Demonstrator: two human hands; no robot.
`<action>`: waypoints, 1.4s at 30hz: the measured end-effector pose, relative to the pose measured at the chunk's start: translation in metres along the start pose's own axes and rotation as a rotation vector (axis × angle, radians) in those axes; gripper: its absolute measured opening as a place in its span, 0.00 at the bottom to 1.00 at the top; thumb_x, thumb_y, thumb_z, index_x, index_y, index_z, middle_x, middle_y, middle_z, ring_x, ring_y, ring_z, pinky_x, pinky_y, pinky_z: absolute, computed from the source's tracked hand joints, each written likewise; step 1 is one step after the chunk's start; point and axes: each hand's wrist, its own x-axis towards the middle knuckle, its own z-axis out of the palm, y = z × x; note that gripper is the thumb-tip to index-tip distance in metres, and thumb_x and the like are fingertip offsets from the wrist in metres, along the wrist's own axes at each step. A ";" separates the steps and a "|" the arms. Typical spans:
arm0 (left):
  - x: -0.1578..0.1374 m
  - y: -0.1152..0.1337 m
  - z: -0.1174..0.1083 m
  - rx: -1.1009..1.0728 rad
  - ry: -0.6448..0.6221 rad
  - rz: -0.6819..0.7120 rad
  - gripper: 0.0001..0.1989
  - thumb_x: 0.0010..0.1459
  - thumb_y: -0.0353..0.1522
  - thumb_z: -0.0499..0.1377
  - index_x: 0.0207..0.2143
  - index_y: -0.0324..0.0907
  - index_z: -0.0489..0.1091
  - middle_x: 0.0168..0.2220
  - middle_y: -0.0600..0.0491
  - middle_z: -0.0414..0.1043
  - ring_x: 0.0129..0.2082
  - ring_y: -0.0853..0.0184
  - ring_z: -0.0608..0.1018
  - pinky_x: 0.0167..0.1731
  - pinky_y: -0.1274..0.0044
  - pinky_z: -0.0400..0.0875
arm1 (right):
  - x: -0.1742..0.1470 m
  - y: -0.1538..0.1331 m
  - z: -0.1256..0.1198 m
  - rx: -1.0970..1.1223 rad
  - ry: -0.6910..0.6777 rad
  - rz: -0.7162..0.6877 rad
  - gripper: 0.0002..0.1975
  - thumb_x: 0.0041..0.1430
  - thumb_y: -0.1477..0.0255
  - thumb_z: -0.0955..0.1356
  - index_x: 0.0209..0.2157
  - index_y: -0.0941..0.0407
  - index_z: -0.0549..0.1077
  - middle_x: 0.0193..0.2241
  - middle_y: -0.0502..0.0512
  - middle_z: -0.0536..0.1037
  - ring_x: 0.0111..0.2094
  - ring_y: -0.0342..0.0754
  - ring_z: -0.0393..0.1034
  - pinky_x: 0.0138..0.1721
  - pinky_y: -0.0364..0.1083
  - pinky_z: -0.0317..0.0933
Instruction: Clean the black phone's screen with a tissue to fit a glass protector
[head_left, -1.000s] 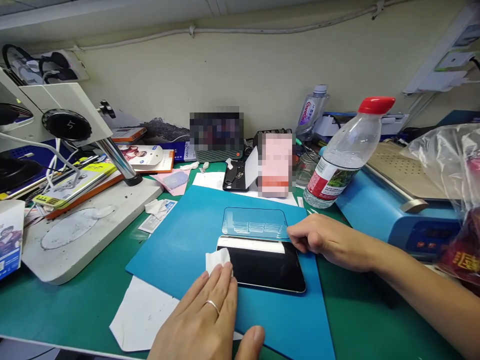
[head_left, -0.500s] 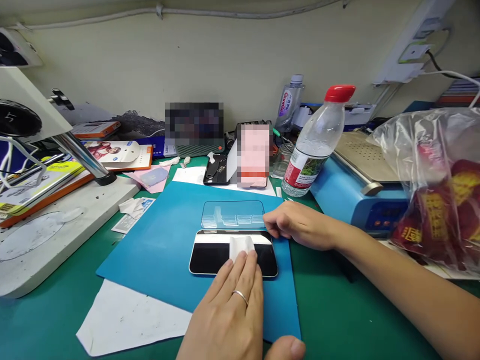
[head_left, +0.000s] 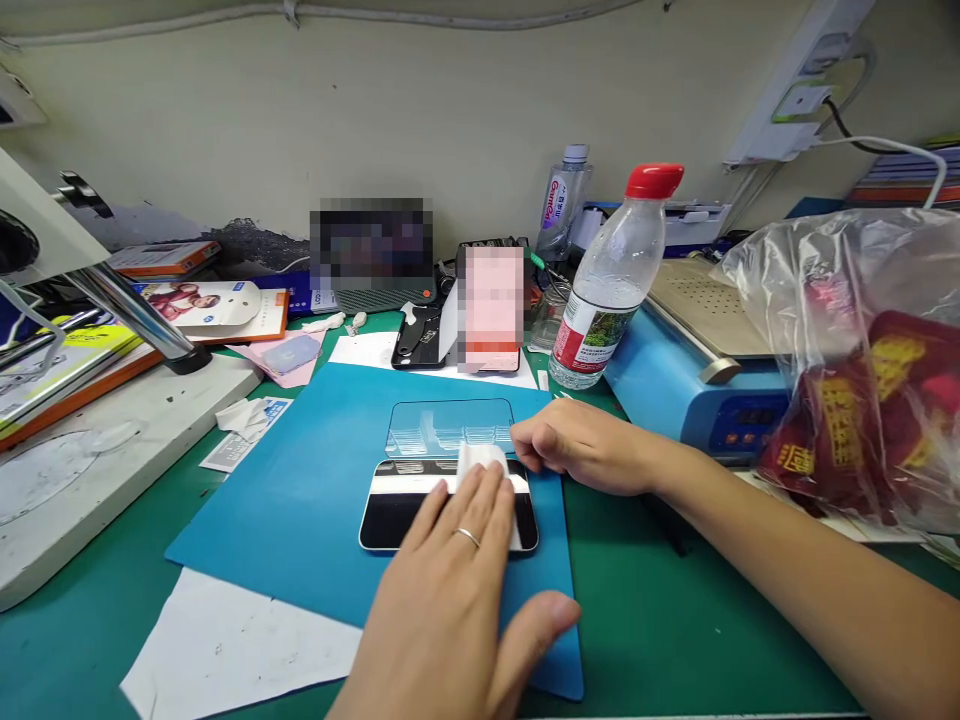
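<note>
At the near left, a torn sheet of paper lies on the green surface, partly under the blue mat. Near the middle, the left hand lies flat, fingers close together and thumb spread, pressing a white wipe onto the phone, which lies screen up on the mat. Half a second ago the wipe was around mid-screen; now it has slid to the far edge, slightly rightward. One second ago it was at the phone's left end. The right hand is curled into a loose fist by the phone's far right corner, as before; whether it grips anything is hidden. Just beyond the phone lies a clear glass, unmoved; the wipe overlaps it in view, but contact cannot be told. Farther right, a red-capped bottle stands beside a blue machine. With the view turned right, more of the bag shows than one second ago.
</note>
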 end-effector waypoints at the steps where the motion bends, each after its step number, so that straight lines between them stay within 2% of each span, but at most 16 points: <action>1: -0.003 -0.007 -0.005 0.003 -0.004 -0.051 0.39 0.76 0.53 0.39 0.72 0.34 0.62 0.72 0.44 0.57 0.71 0.48 0.66 0.65 0.53 0.71 | 0.000 0.000 0.000 -0.002 -0.002 -0.003 0.49 0.58 0.29 0.40 0.24 0.55 0.67 0.18 0.49 0.66 0.22 0.44 0.58 0.29 0.47 0.51; 4: -0.016 -0.034 -0.020 0.021 0.008 -0.216 0.37 0.77 0.51 0.36 0.72 0.39 0.63 0.71 0.47 0.60 0.70 0.50 0.68 0.66 0.48 0.66 | 0.001 0.000 0.000 -0.029 0.020 -0.025 0.46 0.62 0.32 0.42 0.23 0.54 0.65 0.20 0.50 0.67 0.23 0.44 0.58 0.29 0.47 0.50; 7: -0.032 -0.055 -0.034 0.026 0.005 -0.345 0.35 0.76 0.52 0.38 0.72 0.45 0.63 0.70 0.50 0.62 0.69 0.49 0.69 0.63 0.49 0.71 | 0.002 -0.001 0.000 -0.114 0.141 -0.006 0.36 0.71 0.40 0.53 0.26 0.54 0.67 0.23 0.50 0.71 0.25 0.45 0.62 0.29 0.47 0.52; 9: -0.040 -0.060 -0.040 0.020 -0.012 -0.355 0.35 0.75 0.53 0.40 0.72 0.47 0.64 0.70 0.51 0.63 0.68 0.48 0.70 0.61 0.50 0.75 | 0.003 -0.001 0.000 -0.179 0.256 0.009 0.25 0.73 0.49 0.61 0.33 0.55 0.73 0.29 0.54 0.78 0.30 0.48 0.69 0.34 0.47 0.59; 11: -0.045 -0.063 -0.043 0.018 -0.017 -0.345 0.35 0.75 0.53 0.41 0.71 0.47 0.66 0.69 0.50 0.65 0.68 0.48 0.71 0.60 0.50 0.75 | 0.004 0.001 0.001 -0.233 0.327 -0.009 0.17 0.71 0.56 0.65 0.44 0.55 0.76 0.41 0.60 0.82 0.41 0.54 0.75 0.42 0.51 0.66; 14: -0.050 -0.066 -0.046 0.021 -0.017 -0.365 0.34 0.75 0.53 0.41 0.69 0.47 0.69 0.68 0.49 0.69 0.68 0.48 0.72 0.63 0.47 0.71 | 0.004 0.007 0.001 -0.288 0.306 -0.033 0.22 0.69 0.57 0.67 0.58 0.55 0.73 0.55 0.66 0.80 0.56 0.62 0.74 0.55 0.59 0.68; 17: -0.053 -0.073 -0.048 0.019 0.031 -0.399 0.29 0.76 0.48 0.44 0.64 0.48 0.74 0.66 0.49 0.74 0.67 0.48 0.74 0.65 0.47 0.69 | 0.004 0.010 0.000 -0.310 0.230 0.009 0.32 0.68 0.52 0.67 0.66 0.55 0.69 0.62 0.68 0.76 0.63 0.66 0.70 0.62 0.66 0.66; 20: -0.051 -0.079 -0.050 0.005 0.081 -0.486 0.21 0.76 0.40 0.46 0.49 0.49 0.79 0.56 0.49 0.81 0.56 0.50 0.81 0.54 0.54 0.77 | 0.004 0.011 -0.003 -0.327 0.191 0.047 0.37 0.68 0.48 0.66 0.70 0.55 0.66 0.66 0.69 0.73 0.65 0.68 0.68 0.63 0.69 0.65; 22: -0.048 -0.083 -0.051 -0.008 0.083 -0.544 0.18 0.75 0.37 0.48 0.40 0.48 0.77 0.48 0.49 0.81 0.48 0.52 0.81 0.46 0.60 0.77 | 0.004 0.011 -0.005 -0.334 0.195 0.065 0.38 0.67 0.47 0.66 0.71 0.54 0.65 0.66 0.68 0.73 0.65 0.68 0.69 0.63 0.69 0.66; 24: -0.047 -0.087 -0.051 -0.028 0.096 -0.563 0.16 0.74 0.36 0.49 0.38 0.47 0.75 0.44 0.49 0.80 0.46 0.53 0.79 0.44 0.62 0.75 | 0.004 0.012 -0.006 -0.340 0.196 0.075 0.38 0.67 0.47 0.67 0.71 0.53 0.65 0.65 0.68 0.74 0.64 0.68 0.70 0.62 0.68 0.68; 29: -0.049 -0.089 -0.054 -0.081 0.161 -0.580 0.16 0.74 0.39 0.49 0.40 0.49 0.76 0.44 0.50 0.79 0.45 0.53 0.78 0.43 0.63 0.72 | 0.004 0.015 -0.008 -0.332 0.153 0.107 0.40 0.66 0.46 0.67 0.72 0.54 0.64 0.66 0.68 0.73 0.65 0.68 0.69 0.62 0.67 0.68; 33: -0.045 -0.076 -0.057 -0.193 0.202 -0.507 0.15 0.76 0.38 0.49 0.47 0.51 0.77 0.48 0.52 0.78 0.49 0.55 0.77 0.44 0.66 0.71 | 0.005 0.018 -0.006 -0.274 0.182 0.123 0.41 0.65 0.45 0.68 0.71 0.53 0.64 0.64 0.67 0.74 0.64 0.67 0.70 0.62 0.67 0.68; 38: -0.035 -0.063 -0.052 -0.254 0.209 -0.437 0.15 0.77 0.37 0.49 0.55 0.53 0.75 0.54 0.54 0.77 0.55 0.56 0.75 0.52 0.64 0.70 | 0.005 0.019 -0.004 -0.264 0.227 0.107 0.40 0.63 0.47 0.70 0.70 0.51 0.64 0.62 0.66 0.75 0.59 0.65 0.74 0.57 0.63 0.73; 42: -0.031 -0.061 -0.048 -0.258 0.198 -0.444 0.17 0.77 0.39 0.49 0.63 0.53 0.69 0.61 0.55 0.74 0.62 0.57 0.73 0.59 0.63 0.69 | 0.003 0.015 -0.006 -0.339 0.275 0.020 0.40 0.64 0.50 0.71 0.71 0.53 0.63 0.59 0.68 0.77 0.57 0.65 0.76 0.55 0.62 0.74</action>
